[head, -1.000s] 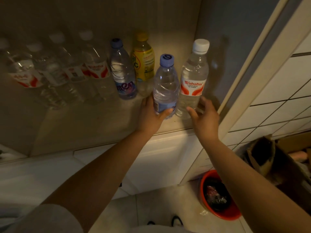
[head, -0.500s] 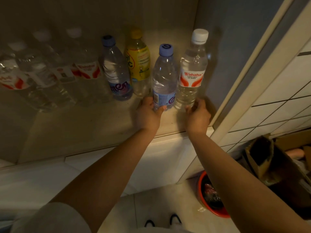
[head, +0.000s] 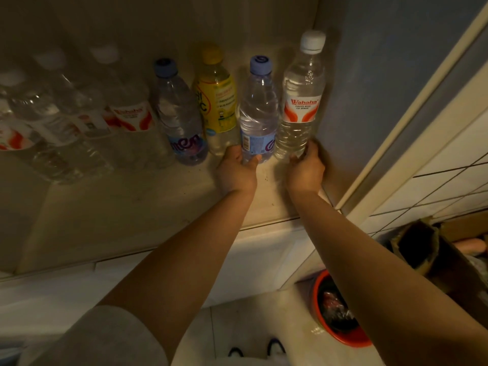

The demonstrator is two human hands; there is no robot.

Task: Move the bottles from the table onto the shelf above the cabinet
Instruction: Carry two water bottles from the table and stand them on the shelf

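- Running across the view, the shelf (head: 137, 207) carries a row of upright bottles along its back wall, above the white cabinet (head: 253, 260).
- Floor (head: 237, 323) below shows pale tiles, with a red bucket (head: 340, 336) at the lower right and a cardboard box (head: 435, 249) beyond it against the tiled wall.
- Both forearms reach up from the bottom of the view onto the right end of the shelf.
- Wahaha bottle (head: 302, 101), white-capped and tallest, stands at the far right of the row, just beside the side wall.
- Blue-cap bottle (head: 260, 112) stands just left of it, the two close together or touching; which, I cannot tell.
- Yellow bottle (head: 219, 99) and a second blue-capped one (head: 179, 114) come next, then a blurred group of clear bottles (head: 79, 120) at the left.
- Right hand (head: 306, 170) grips the base of the Wahaha bottle: thumb on its left side, fingers curled round the right side and mostly hidden behind it.
- Left hand (head: 237, 173) grips the base of the blue-cap bottle: thumb (head: 254, 159) across the front below the label, fingers (head: 235, 151) wrapped round its left side, next to the yellow bottle.
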